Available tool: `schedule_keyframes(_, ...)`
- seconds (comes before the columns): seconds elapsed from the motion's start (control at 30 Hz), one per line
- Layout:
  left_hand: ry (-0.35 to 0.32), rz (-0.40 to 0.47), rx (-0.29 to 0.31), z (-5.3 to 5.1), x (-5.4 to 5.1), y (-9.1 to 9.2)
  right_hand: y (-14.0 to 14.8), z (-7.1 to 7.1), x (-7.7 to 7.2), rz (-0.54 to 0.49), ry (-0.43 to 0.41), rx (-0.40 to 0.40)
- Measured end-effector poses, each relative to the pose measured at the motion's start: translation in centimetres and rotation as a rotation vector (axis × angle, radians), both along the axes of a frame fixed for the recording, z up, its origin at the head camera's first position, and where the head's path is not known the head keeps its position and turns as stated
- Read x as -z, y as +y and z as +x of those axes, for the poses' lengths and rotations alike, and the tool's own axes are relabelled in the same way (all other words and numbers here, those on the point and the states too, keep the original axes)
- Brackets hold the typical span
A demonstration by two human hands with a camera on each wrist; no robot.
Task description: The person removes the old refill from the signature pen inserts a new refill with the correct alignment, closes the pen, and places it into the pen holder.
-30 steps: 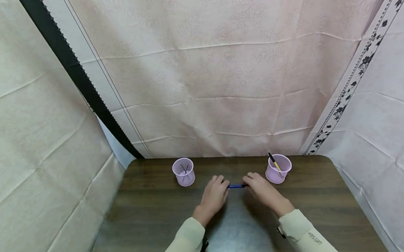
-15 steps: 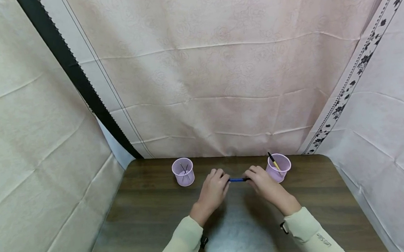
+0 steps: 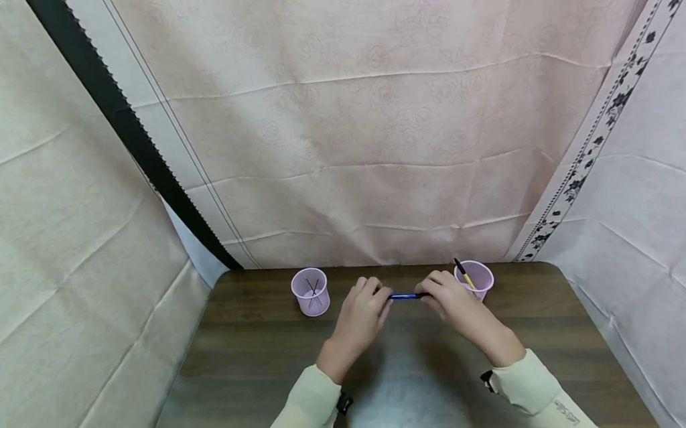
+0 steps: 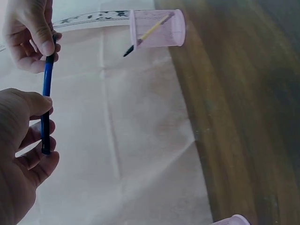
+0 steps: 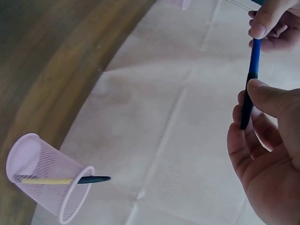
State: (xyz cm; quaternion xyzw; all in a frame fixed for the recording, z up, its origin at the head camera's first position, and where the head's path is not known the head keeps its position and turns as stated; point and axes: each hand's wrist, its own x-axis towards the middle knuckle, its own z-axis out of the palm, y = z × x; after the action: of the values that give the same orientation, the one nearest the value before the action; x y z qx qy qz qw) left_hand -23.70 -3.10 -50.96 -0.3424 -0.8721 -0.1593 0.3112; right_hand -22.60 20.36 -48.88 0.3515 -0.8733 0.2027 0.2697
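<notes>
Landmark is the right cup [image 3: 484, 277]; going left to right. The left cup [image 3: 311, 308] stands on the table [image 3: 257, 355], well left of the right cup; thin dark lines [image 3: 313, 286] show in it, too small to identify. Next is the left hand [image 3: 360, 315], also left of the right cup and apart from it, fingers and thumb pinching the blunt dark end of the blue pen [image 3: 406, 296]. The blue pen is just left of the right cup, looks held up off the table, and bridges the gap between both hands. Long axis runs left-right, close to level in the head view, aimed roughly at the right cup's side. Tapered dark end points right; can't tell if that part is a cap or a grip. The right hand [image 3: 451, 298] pinches that end; it overlaps the right cup in the head view, but the right wrist view shows it apart. The right cup holds a yellow-and-black pen [image 5: 47, 181], leaning left, dark end over the rim. Status, my read: yellow-and-black pen is stowed; blue pen is mid-handling, in neither cup, release not yet done.
</notes>
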Motion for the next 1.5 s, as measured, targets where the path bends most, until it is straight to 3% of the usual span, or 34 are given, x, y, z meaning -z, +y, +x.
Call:
schedule_keyframes(0.3, 0.004, 0.050, 0.051, 0.9, -2.3, -0.3, 0.3, 0.8, -1.9, -0.094, 0.006, -0.051)
schedule_keyframes(0.53, -0.001, 0.038, 0.055, 1.3, -3.2, -0.4, 0.7, 1.2, -2.7, -0.121, -0.020, -0.041)
schedule_keyframes(0.93, 0.008, 0.087, 0.091, 1.7, -3.9, -0.6, 1.6, 1.6, -3.2, -0.147, -0.141, -0.013)
schedule_keyframes(1.2, 0.017, 0.152, 0.102, 1.7, -4.0, -0.5, 1.7, 1.7, -3.2, -0.191, -0.148, -0.043)
schedule_keyframes(1.5, -0.114, 0.311, 0.142, 1.6, -3.6, -0.3, 1.9, 1.8, -3.2, -0.211, -0.173, -0.058)
